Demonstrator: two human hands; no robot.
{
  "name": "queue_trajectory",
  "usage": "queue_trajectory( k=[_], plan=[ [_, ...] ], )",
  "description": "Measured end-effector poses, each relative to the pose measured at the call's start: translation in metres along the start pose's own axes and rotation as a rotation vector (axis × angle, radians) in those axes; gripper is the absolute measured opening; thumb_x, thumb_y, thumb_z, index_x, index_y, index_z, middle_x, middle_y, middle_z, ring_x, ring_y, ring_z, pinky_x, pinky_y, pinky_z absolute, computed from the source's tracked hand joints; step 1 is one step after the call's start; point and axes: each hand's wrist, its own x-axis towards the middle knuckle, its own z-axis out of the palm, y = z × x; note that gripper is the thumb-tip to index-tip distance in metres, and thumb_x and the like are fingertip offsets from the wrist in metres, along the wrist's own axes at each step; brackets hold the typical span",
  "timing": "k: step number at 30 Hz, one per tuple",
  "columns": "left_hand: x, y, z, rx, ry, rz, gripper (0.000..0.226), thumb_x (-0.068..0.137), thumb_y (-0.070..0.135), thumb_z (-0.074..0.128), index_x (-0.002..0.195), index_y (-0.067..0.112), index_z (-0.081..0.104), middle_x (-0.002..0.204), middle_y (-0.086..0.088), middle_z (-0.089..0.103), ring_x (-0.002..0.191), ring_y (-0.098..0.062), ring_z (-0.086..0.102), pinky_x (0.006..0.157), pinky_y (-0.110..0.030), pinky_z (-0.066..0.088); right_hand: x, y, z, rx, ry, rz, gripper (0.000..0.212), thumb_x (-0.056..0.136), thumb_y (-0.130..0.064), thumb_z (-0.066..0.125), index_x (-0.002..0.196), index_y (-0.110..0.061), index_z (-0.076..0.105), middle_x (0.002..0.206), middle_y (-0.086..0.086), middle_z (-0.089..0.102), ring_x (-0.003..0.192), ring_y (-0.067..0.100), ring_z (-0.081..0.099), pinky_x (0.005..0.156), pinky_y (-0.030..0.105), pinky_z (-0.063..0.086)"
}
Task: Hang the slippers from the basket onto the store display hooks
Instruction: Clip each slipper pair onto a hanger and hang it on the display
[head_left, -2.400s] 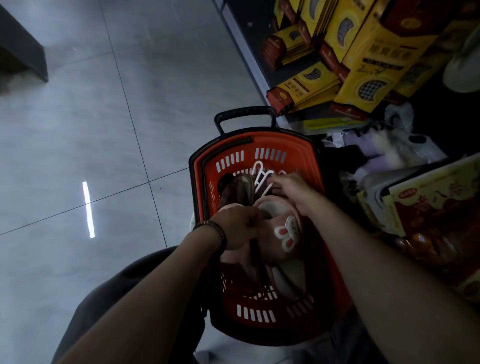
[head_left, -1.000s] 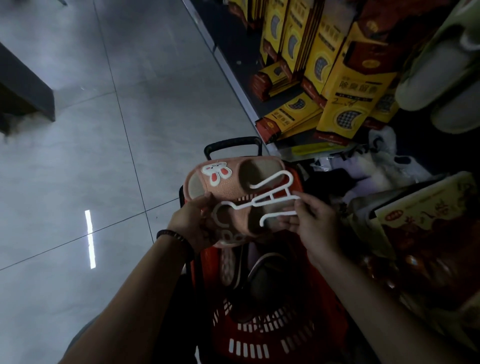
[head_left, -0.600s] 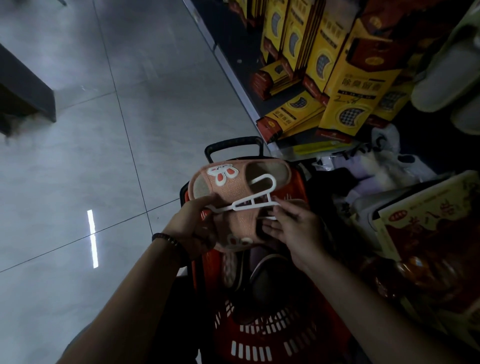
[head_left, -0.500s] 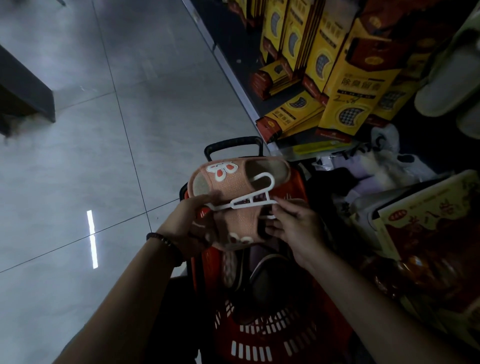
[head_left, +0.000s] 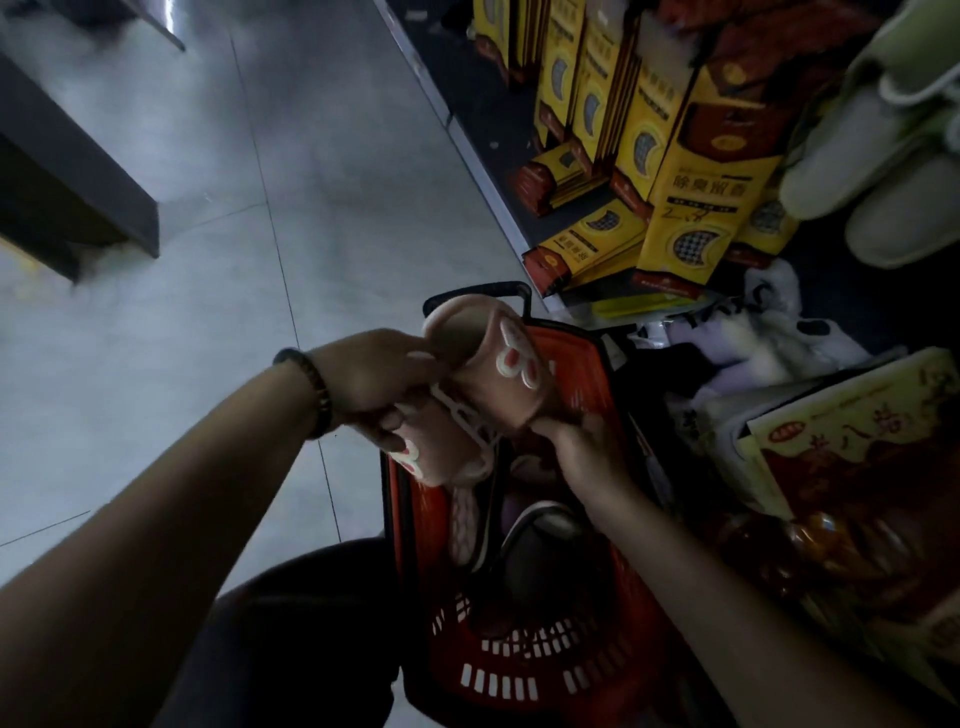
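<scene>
Fingers of the left hand (head_left: 374, 384) curl round the pink slipper pair (head_left: 493, 379) at its white hanger (head_left: 467, 423); the right hand (head_left: 587, 452) pinches the upper slipper's near end. The pair is just above the red basket (head_left: 519, 670). Likely step: seating the pair on the hanger. Next: raise it to a display hook, none in view. Both forearms reach over the basket.

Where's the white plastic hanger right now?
The white plastic hanger sits mid-frame in the head view, between the two pink slippers, beside the left hand, above the red plastic basket.
</scene>
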Motion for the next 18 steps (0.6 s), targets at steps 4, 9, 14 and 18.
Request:
queue_trajectory(
  k=[4,9,14,18],
  plan=[
    [-0.015,0.040,0.009,0.174,0.007,-0.020,0.025,0.106,0.025,0.051,0.119,0.008,0.063,0.088,-0.015,0.055,0.044,-0.015,0.045,0.057,-0.040,0.063,-0.005,-0.007,-0.005,0.325,-0.176,0.095,0.026,0.066,-0.028,0.075,0.088,-0.016,0.082,0.086,0.009,0.078,0.080,0.029,0.073,0.076,0.043,0.057],
    [-0.028,0.067,0.014,0.239,0.012,-0.055,0.026,0.108,0.026,0.050,0.127,0.012,0.061,0.096,-0.010,0.064,0.059,-0.018,0.062,0.061,-0.041,0.064,-0.015,-0.012,-0.006,0.511,-0.359,0.133,0.017,0.089,-0.023,0.065,0.094,-0.012,0.078,0.084,0.009,0.071,0.070,0.019,0.065,0.066,0.033,0.045],
    [-0.045,0.083,0.018,0.373,0.018,0.004,0.030,0.107,0.025,0.053,0.133,0.015,0.063,0.110,-0.014,0.075,0.066,-0.025,0.078,0.059,-0.033,0.063,-0.009,-0.011,-0.008,0.500,-0.223,0.119,0.016,0.088,-0.018,0.066,0.076,-0.011,0.074,0.069,0.007,0.058,0.061,0.015,0.051,0.055,0.026,0.041],
    [-0.047,0.090,0.026,0.518,0.116,0.065,0.026,0.108,0.024,0.050,0.116,0.007,0.068,0.094,-0.006,0.080,0.066,-0.024,0.078,0.059,-0.031,0.064,-0.005,-0.009,-0.007,0.554,-0.166,0.158,0.017,0.097,-0.006,0.059,0.083,-0.009,0.069,0.066,0.005,0.059,0.058,0.014,0.053,0.054,0.027,0.046]
  ],
)
